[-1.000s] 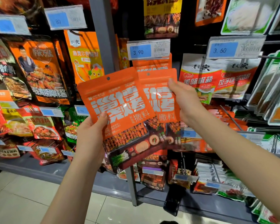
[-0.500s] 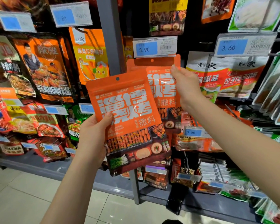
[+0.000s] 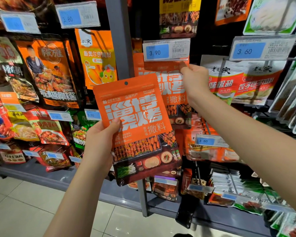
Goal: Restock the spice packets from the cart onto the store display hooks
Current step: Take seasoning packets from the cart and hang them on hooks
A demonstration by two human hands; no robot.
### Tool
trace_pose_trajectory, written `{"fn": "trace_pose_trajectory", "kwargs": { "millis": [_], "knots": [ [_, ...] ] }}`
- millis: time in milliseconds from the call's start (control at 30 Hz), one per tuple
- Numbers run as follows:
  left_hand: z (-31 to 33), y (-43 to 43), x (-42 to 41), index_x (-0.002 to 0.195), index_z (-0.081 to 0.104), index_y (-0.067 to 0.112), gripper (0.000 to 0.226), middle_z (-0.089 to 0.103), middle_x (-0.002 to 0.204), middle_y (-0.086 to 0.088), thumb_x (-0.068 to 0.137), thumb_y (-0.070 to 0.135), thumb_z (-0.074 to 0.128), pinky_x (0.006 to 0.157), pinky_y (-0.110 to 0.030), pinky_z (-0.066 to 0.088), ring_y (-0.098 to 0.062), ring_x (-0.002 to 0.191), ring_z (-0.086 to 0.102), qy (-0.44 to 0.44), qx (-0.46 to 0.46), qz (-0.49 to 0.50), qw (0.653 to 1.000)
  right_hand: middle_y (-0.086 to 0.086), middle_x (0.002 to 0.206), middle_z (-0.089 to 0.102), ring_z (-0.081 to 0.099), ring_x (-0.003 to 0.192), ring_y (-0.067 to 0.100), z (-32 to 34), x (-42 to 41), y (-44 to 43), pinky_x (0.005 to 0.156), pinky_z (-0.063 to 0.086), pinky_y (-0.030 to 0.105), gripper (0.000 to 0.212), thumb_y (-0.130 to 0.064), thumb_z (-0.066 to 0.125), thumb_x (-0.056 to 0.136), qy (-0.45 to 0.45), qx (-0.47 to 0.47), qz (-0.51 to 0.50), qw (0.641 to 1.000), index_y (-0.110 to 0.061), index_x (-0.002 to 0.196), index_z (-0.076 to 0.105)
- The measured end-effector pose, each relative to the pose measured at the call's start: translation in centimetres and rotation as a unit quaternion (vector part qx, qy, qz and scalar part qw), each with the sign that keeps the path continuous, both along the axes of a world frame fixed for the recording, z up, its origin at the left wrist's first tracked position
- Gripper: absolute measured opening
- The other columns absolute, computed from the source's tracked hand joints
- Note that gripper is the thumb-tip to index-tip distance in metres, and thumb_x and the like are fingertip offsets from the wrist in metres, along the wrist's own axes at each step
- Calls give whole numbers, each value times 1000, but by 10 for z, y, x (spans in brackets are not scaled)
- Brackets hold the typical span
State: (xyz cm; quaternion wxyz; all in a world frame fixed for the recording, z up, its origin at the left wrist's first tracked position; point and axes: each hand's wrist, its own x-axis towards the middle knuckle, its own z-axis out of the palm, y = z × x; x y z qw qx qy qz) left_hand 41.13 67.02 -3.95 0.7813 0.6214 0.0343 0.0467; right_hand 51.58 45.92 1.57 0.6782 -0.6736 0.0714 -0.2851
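Spice packet (image 3: pixel 171 85) lifted away from second packet (image 3: pixel 135 120), now up at 3.90 price tag (image 3: pixel 166 49), top edge behind it. Hook hidden; probably being threaded. Right hand (image 3: pixel 195 79) pinches its top corner. Left hand (image 3: pixel 99 139) grips second packet, lower, next to hang.

The right hand (image 3: pixel 195 79) has carried the far packet (image 3: pixel 169 86) up and away toward the display. A second ago its top edge sat well below the 3.90 price tag (image 3: pixel 166 49); now it meets the tag's lower edge. The fingers have shifted to pinch its top right corner. It has drawn apart from the near packet (image 3: pixel 135 120) in the left hand (image 3: pixel 99 139), so the two overlap less.
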Motion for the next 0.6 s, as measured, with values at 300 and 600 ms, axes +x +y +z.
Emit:
{"fn": "trace_pose_trajectory", "kwargs": {
  "millis": [300,600],
  "knots": [
    [-4,4,0,102,66,14,13,75,94,-5,96,16,55,64,-32,56,-22,83,73,8,0,4,1000,9,57,36,35,57,21,-7,-8,-3,55,25,32,44,-15,53,89,-68,-53,-29,996,-21,51,32],
    [-8,3,0,100,66,13,12,75,94,-7,96,15,55,70,-36,56,-23,83,73,13,-10,-3,1000,14,60,42,48,58,23,-13,2,-5,56,33,33,39,-19,53,87,-51,-59,-42,996,-21,53,34]
  ]
}}
